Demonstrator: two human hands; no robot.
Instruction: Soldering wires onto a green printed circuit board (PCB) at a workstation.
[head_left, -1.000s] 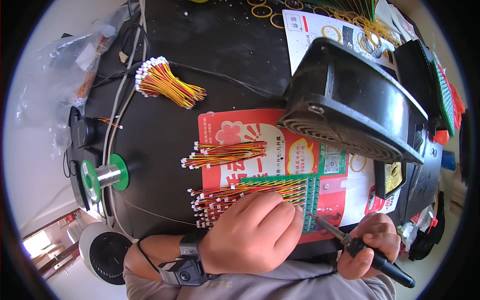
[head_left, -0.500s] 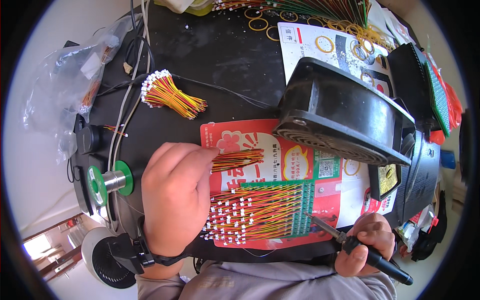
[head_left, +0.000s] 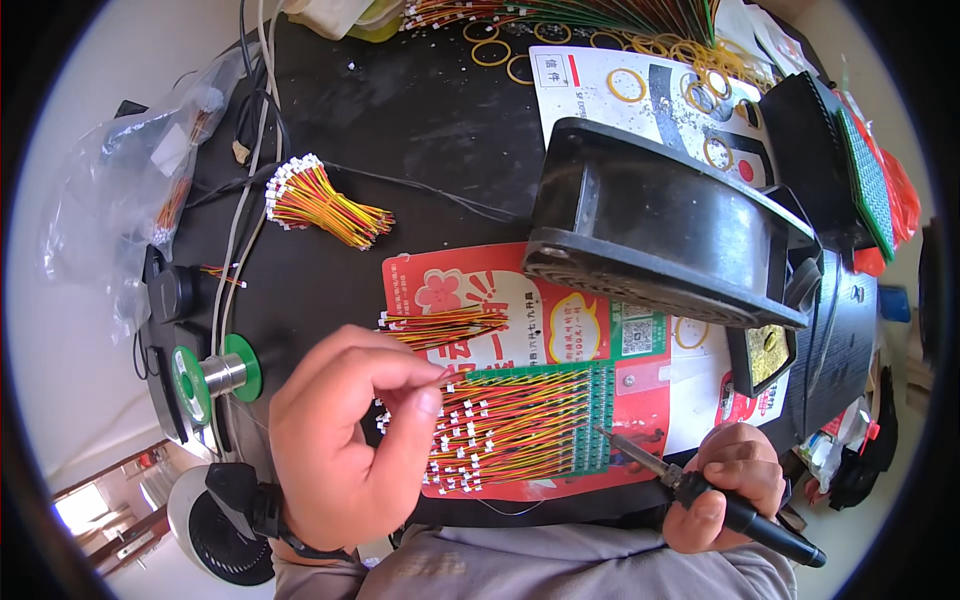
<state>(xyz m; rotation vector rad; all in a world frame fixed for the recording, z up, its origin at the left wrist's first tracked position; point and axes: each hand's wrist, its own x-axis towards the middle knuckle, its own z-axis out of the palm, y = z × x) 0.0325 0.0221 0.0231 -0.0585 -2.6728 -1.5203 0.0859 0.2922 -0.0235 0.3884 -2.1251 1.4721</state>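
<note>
My left hand (head_left: 345,445) pinches a thin cable lead between thumb and forefinger, just over the upper left edge of a green circuit board panel (head_left: 598,410). Rows of red, yellow and black leads with white plugs (head_left: 470,440) run leftward from that panel. Above my fingers lies a small loose pile of the same leads (head_left: 445,327) on a red printed sheet (head_left: 640,400). My right hand (head_left: 728,490) is closed round the black handle of a soldering iron (head_left: 770,535). The iron's tip points left, at the panel's right edge; whether it touches cannot be told.
A black fan (head_left: 650,225) stands beyond the panel, with a yellow sponge holder (head_left: 768,360) beside it. To the left are a green solder spool (head_left: 220,376), a banded lead bundle (head_left: 328,205), cords and a plastic bag (head_left: 110,190). Rubber bands (head_left: 627,85) lie at the back.
My left hand has moved from the loose pile down and toward me, and now holds a lead near the panel. My right hand keeps the soldering iron nearly still. The view has shifted slightly.
</note>
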